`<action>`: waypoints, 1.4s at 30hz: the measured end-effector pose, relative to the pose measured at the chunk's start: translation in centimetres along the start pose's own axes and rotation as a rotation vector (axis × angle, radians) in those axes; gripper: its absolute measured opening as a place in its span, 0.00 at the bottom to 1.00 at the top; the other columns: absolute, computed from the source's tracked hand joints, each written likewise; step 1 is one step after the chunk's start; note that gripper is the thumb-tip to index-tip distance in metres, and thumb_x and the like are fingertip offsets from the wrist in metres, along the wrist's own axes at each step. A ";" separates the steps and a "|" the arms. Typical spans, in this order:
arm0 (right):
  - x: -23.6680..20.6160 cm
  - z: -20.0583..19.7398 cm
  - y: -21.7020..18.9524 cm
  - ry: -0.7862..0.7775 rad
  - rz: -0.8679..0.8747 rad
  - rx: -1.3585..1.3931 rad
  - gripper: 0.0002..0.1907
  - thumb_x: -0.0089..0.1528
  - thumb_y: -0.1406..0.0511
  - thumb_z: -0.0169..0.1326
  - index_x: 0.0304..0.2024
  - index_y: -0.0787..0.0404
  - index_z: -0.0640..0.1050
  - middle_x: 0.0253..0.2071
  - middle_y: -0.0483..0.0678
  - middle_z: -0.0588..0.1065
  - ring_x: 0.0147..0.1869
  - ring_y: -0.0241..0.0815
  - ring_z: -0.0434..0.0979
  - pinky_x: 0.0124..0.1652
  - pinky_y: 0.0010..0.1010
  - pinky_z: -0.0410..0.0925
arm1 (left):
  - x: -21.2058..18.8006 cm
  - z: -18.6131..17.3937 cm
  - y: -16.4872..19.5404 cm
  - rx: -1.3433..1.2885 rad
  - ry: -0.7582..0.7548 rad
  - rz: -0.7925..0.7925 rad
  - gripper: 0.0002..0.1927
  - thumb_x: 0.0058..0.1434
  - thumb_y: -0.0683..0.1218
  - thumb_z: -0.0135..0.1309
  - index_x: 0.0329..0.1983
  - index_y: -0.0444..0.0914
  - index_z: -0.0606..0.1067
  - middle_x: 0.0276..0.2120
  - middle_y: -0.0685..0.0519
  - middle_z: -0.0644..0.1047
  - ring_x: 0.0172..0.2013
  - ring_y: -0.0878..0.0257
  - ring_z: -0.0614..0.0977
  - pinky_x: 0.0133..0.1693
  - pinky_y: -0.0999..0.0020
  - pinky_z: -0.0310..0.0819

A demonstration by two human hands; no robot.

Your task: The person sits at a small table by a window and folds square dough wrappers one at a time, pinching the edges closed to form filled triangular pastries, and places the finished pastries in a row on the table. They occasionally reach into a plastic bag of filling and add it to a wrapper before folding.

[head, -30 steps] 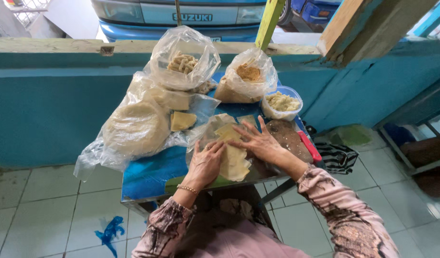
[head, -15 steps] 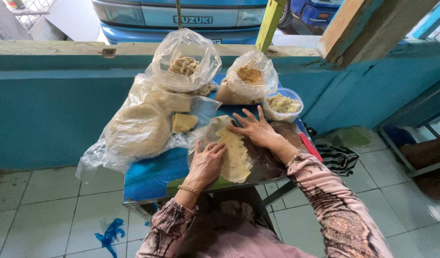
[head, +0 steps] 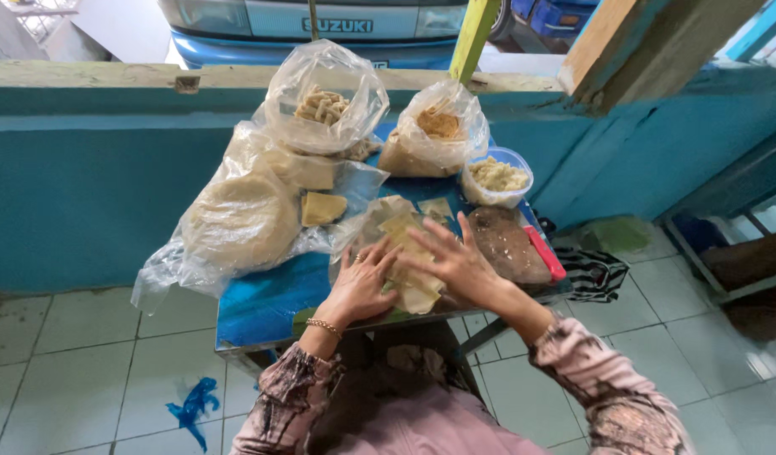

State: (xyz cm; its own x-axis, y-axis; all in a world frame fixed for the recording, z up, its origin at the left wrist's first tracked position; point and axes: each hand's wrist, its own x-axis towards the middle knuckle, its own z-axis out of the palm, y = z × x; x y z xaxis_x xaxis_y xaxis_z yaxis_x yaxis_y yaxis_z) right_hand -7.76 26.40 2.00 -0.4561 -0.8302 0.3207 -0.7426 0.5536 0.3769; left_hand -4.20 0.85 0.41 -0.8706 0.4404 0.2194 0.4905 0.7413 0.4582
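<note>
- Compared with half a second ago, the right hand (head: 457, 263) has drawn back from the far end of the stack of pale yellow sheets (head: 409, 261) and now lies over its near right part; the left hand (head: 362, 282) remains at the near left edge.
- Right hand: fingers spread wide and flat, palm down on the sheets, gripping nothing. A flat palm likely presses the thin sheets level inside their clear bag (head: 364, 232).
- Left hand: fingers loosely spread, resting on the bag's edge, holding nothing; it appears to steady the stack from the opposite side.
- Stack location: near middle of the small blue table (head: 261, 299), directly in front of the person, between both hands.
- A brown board (head: 507, 244) with a red-handled tool (head: 545, 253) lies just right of the stack, within reach of the right hand.
- Large bag of round flat wafers (head: 240, 221) sits to the left, well apart from the left hand.
- Two tied bags of fried snacks (head: 324, 105) (head: 437, 126) and a tub of crumbly filling (head: 496, 177) stand along the far edge, which leaves the near area free for handling.
</note>
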 end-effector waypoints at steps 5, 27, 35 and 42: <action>-2.6 -1.9 -2.1 0.006 -0.090 -0.054 0.44 0.56 0.47 0.60 0.74 0.31 0.60 0.78 0.45 0.52 0.80 0.54 0.50 0.69 0.73 0.36 | -0.6 0.9 0.6 0.081 0.091 -0.015 0.39 0.56 0.62 0.56 0.68 0.42 0.66 0.74 0.41 0.54 0.70 0.44 0.57 0.67 0.38 0.42; 2.9 5.2 4.5 -0.198 0.013 -0.110 0.40 0.59 0.58 0.54 0.72 0.28 0.57 0.78 0.49 0.50 0.80 0.59 0.49 0.67 0.76 0.33 | -1.3 0.6 0.4 0.115 0.004 -0.093 0.39 0.56 0.68 0.54 0.69 0.50 0.67 0.73 0.43 0.57 0.72 0.47 0.54 0.67 0.32 0.36; 5.0 8.9 7.7 -0.249 0.179 -0.098 0.39 0.60 0.63 0.51 0.72 0.29 0.60 0.78 0.49 0.52 0.79 0.60 0.48 0.67 0.75 0.32 | -1.4 0.3 0.6 0.111 0.023 -0.094 0.38 0.56 0.68 0.54 0.68 0.51 0.68 0.73 0.44 0.57 0.72 0.47 0.55 0.67 0.33 0.36; 2.4 5.8 12.8 0.047 0.587 -0.315 0.24 0.69 0.62 0.48 0.68 0.52 0.75 0.77 0.47 0.61 0.79 0.53 0.56 0.70 0.76 0.37 | -1.3 -0.2 0.9 0.088 -0.010 -0.137 0.37 0.55 0.68 0.54 0.67 0.52 0.68 0.73 0.46 0.57 0.73 0.49 0.54 0.68 0.36 0.35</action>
State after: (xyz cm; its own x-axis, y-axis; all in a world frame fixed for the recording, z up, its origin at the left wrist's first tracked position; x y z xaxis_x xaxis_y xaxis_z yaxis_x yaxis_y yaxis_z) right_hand -21.23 31.06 2.55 -0.7139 -0.3852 0.5848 -0.1956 0.9116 0.3616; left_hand -2.61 0.86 0.68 -0.9292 0.3373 0.1510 0.3694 0.8359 0.4060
